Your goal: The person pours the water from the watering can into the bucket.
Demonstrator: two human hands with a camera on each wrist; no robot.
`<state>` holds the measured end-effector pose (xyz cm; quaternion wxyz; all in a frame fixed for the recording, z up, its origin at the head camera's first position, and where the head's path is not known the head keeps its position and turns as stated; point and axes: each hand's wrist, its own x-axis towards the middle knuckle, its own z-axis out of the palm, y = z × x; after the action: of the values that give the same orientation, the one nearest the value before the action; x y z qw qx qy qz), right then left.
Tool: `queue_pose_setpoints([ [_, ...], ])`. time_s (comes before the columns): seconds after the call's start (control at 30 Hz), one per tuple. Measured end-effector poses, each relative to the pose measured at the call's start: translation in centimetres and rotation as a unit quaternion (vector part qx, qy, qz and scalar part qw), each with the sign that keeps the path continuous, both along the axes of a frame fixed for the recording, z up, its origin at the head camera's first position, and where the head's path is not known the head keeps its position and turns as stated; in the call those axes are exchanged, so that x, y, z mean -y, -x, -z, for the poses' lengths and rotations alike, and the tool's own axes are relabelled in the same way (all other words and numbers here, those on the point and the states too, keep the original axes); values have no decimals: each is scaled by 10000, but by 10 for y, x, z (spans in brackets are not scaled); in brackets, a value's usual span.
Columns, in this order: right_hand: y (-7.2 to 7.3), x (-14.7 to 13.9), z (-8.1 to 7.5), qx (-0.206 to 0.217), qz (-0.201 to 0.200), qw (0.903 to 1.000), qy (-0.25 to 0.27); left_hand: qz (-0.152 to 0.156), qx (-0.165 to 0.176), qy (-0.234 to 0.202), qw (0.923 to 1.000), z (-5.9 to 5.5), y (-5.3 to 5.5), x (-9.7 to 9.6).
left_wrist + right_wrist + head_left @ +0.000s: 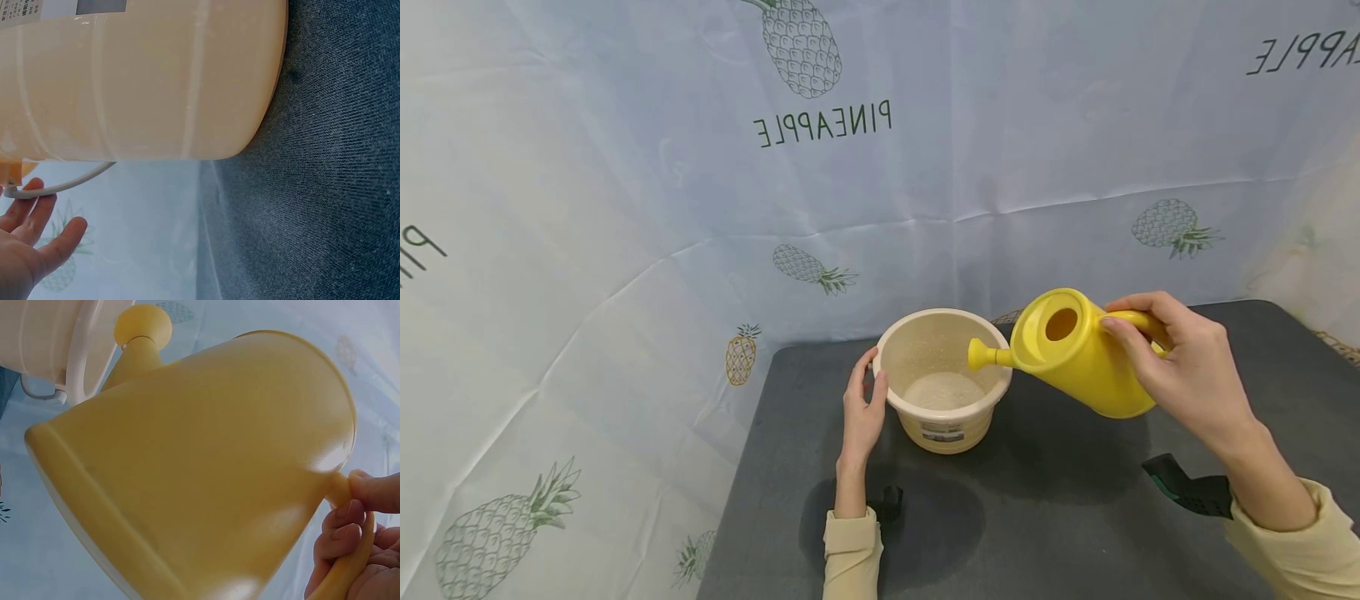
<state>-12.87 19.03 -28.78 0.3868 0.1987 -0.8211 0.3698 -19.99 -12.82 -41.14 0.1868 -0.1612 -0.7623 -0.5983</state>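
A beige plastic bucket (943, 421) with a label on its front stands upright on the dark table. My left hand (862, 412) touches its left rim, thumb and fingers spread; the left wrist view shows fingertips against the grey bail handle (65, 186). A yellow watering can (1078, 367) is held off the table by my right hand (1195, 367), whose fingers curl round its handle (350, 562). It tips leftward, with the rose (978, 354) over the bucket's opening. Small specks show on the bucket's inner wall; I cannot tell whether water is flowing.
The dark table (1037, 542) carries the bucket. A pale curtain (625, 183) printed with pineapples hangs behind and to the left. Black straps (1195, 492) are around the wrists.
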Motion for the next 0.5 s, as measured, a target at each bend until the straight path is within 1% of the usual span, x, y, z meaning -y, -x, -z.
queue_pose_setpoints([
  [0.5,1,1,1,-59,-31,10000,14,-19,56,-11,10000,-2,0,-1],
])
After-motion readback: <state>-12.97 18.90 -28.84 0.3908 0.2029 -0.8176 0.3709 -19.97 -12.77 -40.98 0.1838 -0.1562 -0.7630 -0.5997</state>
